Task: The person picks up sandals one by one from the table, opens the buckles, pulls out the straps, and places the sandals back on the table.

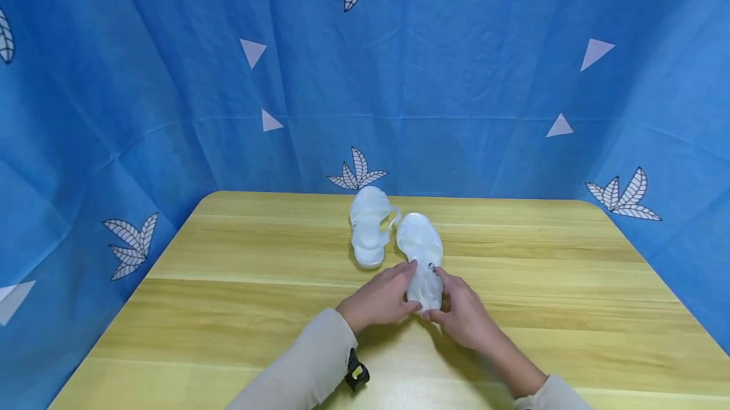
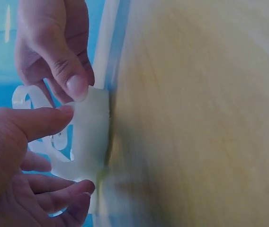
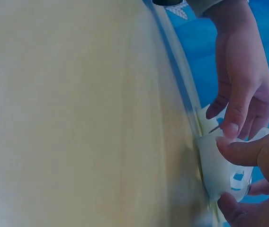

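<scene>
A pair of whitish, translucent sandals is at the middle of the table. Both hands hold the nearer sandal [image 1: 419,239] around its heel end, its toe pointing away. My left hand [image 1: 383,294] grips the left side, thumb at the back of the heel. On the opposite side my right hand [image 1: 464,312] holds it, thumb also at the heel and a finger near a small metal buckle [image 1: 432,267]. Both thumbs meet the pale heel [image 2: 93,127] in the left wrist view. Behind and left lies the other sandal [image 1: 369,256], its strap [image 1: 393,217] loose to the right.
The wooden table [image 1: 239,321] has rounded far corners. A blue curtain [image 1: 467,68] with leaf and triangle prints hangs behind it and along the sides. A black band with a small device [image 1: 356,372] is at the left wrist.
</scene>
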The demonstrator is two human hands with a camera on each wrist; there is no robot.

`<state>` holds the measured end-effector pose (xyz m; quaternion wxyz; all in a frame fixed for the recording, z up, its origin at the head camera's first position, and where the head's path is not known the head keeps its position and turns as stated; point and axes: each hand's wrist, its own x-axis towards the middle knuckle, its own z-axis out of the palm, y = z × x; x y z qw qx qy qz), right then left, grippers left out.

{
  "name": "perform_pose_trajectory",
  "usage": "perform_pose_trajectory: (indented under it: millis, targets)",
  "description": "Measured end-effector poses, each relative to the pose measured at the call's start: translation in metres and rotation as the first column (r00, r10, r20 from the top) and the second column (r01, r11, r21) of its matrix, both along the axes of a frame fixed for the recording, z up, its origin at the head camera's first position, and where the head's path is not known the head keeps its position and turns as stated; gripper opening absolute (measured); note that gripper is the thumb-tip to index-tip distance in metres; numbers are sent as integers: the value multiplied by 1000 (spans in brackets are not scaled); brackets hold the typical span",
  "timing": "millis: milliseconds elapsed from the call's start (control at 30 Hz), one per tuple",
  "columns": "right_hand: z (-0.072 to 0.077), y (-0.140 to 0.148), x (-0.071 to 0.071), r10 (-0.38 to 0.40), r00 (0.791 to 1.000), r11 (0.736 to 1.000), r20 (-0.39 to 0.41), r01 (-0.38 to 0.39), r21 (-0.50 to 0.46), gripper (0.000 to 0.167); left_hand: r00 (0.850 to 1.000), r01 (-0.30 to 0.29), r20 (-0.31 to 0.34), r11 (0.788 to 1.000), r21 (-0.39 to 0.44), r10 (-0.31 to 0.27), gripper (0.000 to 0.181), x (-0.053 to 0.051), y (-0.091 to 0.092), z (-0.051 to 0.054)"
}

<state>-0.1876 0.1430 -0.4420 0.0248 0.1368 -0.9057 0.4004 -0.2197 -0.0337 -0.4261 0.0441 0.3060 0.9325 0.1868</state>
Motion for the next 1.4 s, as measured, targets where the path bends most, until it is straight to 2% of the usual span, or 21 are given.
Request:
perform_pose_trajectory:
  millis: [133,400,567,833,1133,1267,1400]
  targets:
    - [0,2,-13,-2,999,998,-37,4,55,81,999,-32,19,999,43,31,75,-6,1,-3]
    - [1,4,-40,6,1000,997,-23,-4,79,79,998,-62,32,992,106,59,71,-22,3,-8]
    - [0,4,-52,6,1000,996,11,-7,90,80,994,-101,57,991,93,96,68,-30,5,-9]
    - [-2,5,-66,19,999,998,31,-21,66,80,987,-153,53,986,71,150,67,-40,10,-9]
    - [-4,2,-75,38,999,999,37,-39,20,80,978,-207,19,978,41,206,65,-43,14,-8]
    - [-7,0,-79,52,998,998,17,-53,34,80,975,-221,-4,975,35,222,63,-43,14,-8]
    - [-9,-1,-81,48,998,997,31,-50,52,80,973,-231,-16,972,44,231,62,-42,14,-10]
